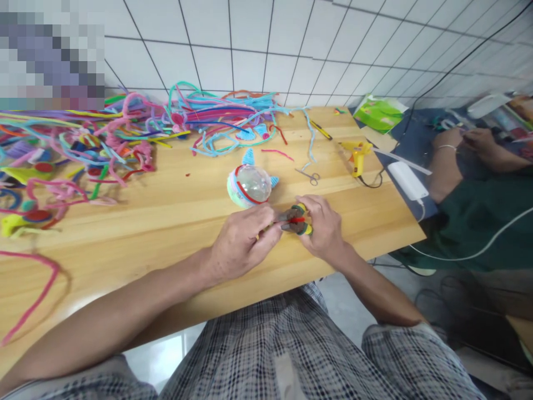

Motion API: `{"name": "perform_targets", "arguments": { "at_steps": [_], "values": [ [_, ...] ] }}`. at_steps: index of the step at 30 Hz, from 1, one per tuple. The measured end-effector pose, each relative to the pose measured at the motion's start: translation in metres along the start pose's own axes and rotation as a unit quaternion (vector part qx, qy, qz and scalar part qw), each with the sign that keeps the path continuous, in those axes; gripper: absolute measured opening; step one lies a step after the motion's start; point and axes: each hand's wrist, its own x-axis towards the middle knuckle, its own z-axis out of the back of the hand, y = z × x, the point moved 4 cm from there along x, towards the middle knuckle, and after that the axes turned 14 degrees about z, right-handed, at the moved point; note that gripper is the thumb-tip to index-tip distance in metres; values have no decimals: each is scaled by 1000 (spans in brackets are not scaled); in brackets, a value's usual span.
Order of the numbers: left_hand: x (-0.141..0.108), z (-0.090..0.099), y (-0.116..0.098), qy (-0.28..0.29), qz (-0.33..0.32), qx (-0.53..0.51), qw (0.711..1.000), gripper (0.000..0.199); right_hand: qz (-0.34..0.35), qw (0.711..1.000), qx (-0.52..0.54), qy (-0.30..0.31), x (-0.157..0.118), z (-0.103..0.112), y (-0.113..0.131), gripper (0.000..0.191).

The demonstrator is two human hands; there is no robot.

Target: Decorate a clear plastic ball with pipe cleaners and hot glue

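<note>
My right hand (323, 226) is closed around the yellow-and-dark handles of a pair of pliers (287, 217), whose jaws point left. Close to those jaws, my left hand (245, 240) pinches with thumb and fingers; what it holds is too small and hidden to name. A bit of red shows between the pliers' handles. Just beyond my hands stands a clear dome (255, 184) with a red band and a pale fuzzy base. Blue ribbed pointed pieces (248, 157) stick out from it. Small scissors (308, 176) lie to its right.
Many coloured pipe cleaners (216, 114) are heaped at the back and left. Toward the right lie a yellow glue gun (357, 158), a yellow cutter knife (321, 130), a green packet (380, 113) and a white power strip (407, 180). Another person's arm (447, 164) rests at far right.
</note>
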Motion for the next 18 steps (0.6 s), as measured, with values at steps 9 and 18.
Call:
{"name": "perform_targets", "arguments": {
  "at_steps": [9,18],
  "values": [
    [-1,-5,-2,12,-42,-26,999,20,92,992,67,-47,-2,-4,-5,38],
    [-1,-15,1,-6,-46,-53,998,28,82,995,61,2,-16,-7,-15,47]
  ]
}}
